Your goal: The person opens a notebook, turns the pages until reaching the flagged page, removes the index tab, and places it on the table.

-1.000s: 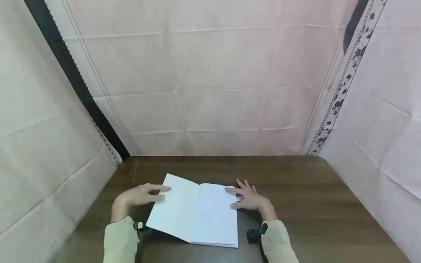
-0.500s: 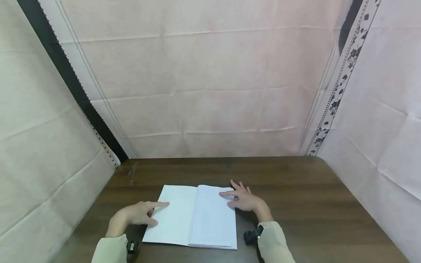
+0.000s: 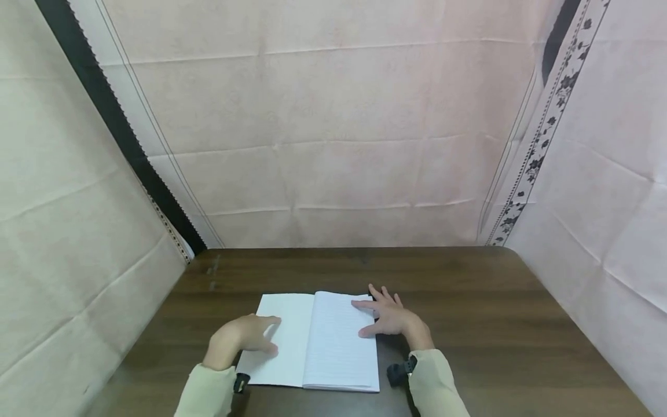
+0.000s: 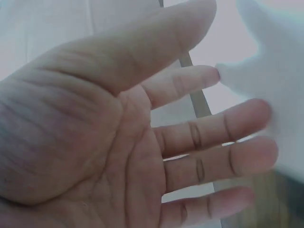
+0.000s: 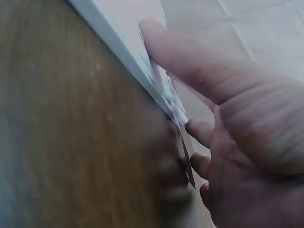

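Note:
An open notebook [image 3: 341, 347] lies on the brown table [image 3: 469, 324], its left page plain white and its right page faintly lined. Over the left page is my left hand [image 3: 245, 337], thumb and fingers extended and spread. The left wrist view shows the palm of this left hand [image 4: 118, 137] with fingertips close to the white paper; whether they press it is unclear. At the right edge rests my right hand [image 3: 393, 318], thumb and index finger on the lined page, other fingers beyond the edge. In the right wrist view, the thumb [image 5: 190, 59] lies against the page block.
White cloth hangs behind the table as a back wall [image 3: 333, 127], with more cloth at the left [image 3: 78, 231] and right [image 3: 599, 202]. A dark wrist device [image 3: 398, 373] sits beneath the right wrist.
The notebook's left cover, raised a second ago, has come down flat. My left hand lowered with it, then moved right onto the page. My right hand stays near the right edge.

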Demonstrator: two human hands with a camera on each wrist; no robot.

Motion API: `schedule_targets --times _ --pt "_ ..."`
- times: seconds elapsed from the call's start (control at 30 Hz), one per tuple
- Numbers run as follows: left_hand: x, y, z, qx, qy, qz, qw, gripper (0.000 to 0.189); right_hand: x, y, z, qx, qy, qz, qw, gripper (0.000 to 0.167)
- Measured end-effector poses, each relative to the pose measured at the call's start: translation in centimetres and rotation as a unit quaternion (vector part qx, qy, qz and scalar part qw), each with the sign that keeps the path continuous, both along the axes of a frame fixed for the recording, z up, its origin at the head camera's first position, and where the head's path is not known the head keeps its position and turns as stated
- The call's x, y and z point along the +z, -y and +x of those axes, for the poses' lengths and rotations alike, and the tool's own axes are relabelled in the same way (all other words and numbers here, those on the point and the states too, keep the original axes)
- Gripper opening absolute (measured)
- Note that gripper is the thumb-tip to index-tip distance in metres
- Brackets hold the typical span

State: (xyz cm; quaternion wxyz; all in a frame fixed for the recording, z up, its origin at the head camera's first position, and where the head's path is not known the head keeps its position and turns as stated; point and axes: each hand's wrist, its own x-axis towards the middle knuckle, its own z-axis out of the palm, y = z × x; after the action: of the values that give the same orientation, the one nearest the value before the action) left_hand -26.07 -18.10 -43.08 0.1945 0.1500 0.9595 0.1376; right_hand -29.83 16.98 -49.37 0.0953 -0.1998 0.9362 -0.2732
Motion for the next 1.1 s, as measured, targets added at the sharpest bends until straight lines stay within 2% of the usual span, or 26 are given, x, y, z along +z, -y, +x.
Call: schedule_targets --times 0.17,0.3,0.47,0.67,0.87,1.1 --pt "-0.4 -3.3 0.0 -0.034 -0.001 -0.007 0.9994 0.065 -0.4 -0.3 0.0 -0.006 0.016 -0.006 0.9998 0.078" --pt "-0.8 -5.1 0.0 -0.047 -0.033 -0.033 0.9978 0.065 -0.8 -0.4 -0.1 -0.003 0.025 -0.018 0.9995 0.077" --pt "-1.1 -6.7 -0.3 -0.049 -0.061 -0.049 0.9958 0.072 -0.8 -0.6 -0.5 0.002 0.02 -0.03 0.9993 0.069" --pt "-1.5 -8.4 -0.3 -0.089 -0.084 -0.047 0.9913 0.072 -0.1 -0.9 -0.6 0.015 0.01 -0.027 0.9995 0.057" --pt "-1.8 -9.9 0.4 -0.115 -0.102 -0.064 0.9861 0.066 0.2 -1.0 -0.4 0.004 0.014 -0.032 0.9994 0.061" --pt "-2.7 -11.4 1.0 -0.174 -0.126 -0.084 0.9731 0.072 -0.2 -1.6 -0.3 -0.005 0.021 -0.03 0.9993 0.065"
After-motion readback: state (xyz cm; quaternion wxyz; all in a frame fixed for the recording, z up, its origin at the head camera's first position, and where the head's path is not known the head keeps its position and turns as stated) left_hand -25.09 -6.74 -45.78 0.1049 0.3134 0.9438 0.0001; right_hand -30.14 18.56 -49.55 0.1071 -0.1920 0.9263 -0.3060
